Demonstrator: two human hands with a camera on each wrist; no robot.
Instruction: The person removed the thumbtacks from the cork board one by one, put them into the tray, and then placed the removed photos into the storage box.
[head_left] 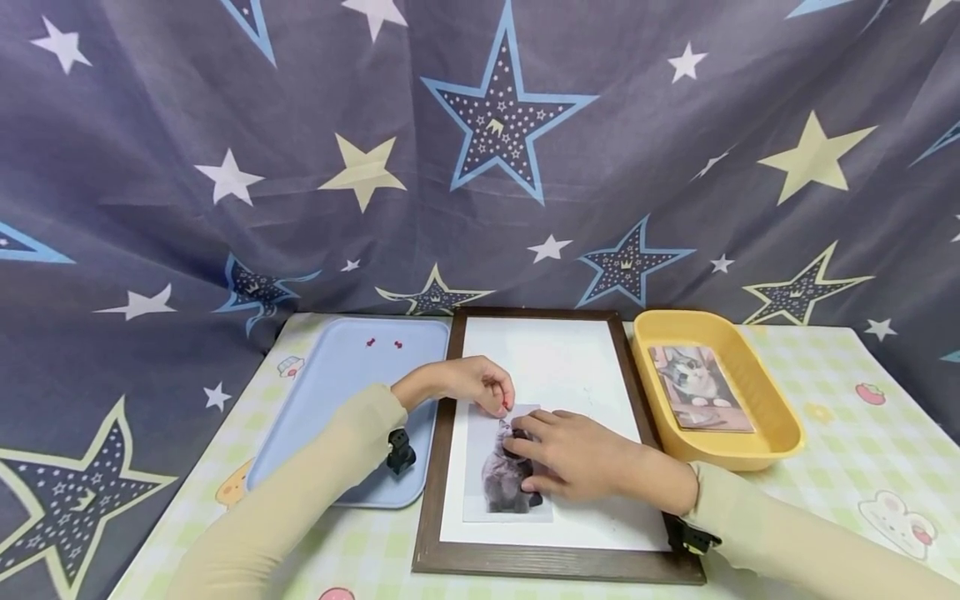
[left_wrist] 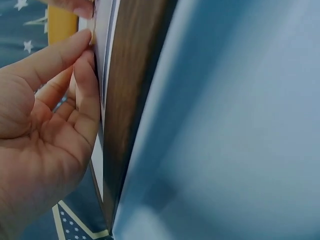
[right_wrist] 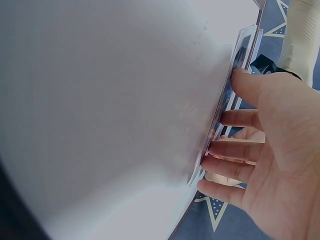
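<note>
A photo card of a grey cat (head_left: 498,475) lies on the white board (head_left: 555,354), inside its dark brown wooden frame. At the card's top edge my left hand (head_left: 474,383) pinches a red push pin (head_left: 506,406) between thumb and forefinger; most of the pin is hidden by the fingertips. My right hand (head_left: 577,454) rests on the card's right side with its fingers spread, covering part of the cat. The right wrist view shows those straight fingers (right_wrist: 232,150) along the card's edge.
Left of the frame is a blue tray (head_left: 337,400) with two red push pins (head_left: 384,342) near its far end. A yellow basket (head_left: 776,417) at the right holds photo cards (head_left: 697,387), a cat picture on top. Behind the table hangs a star-patterned cloth (head_left: 300,108).
</note>
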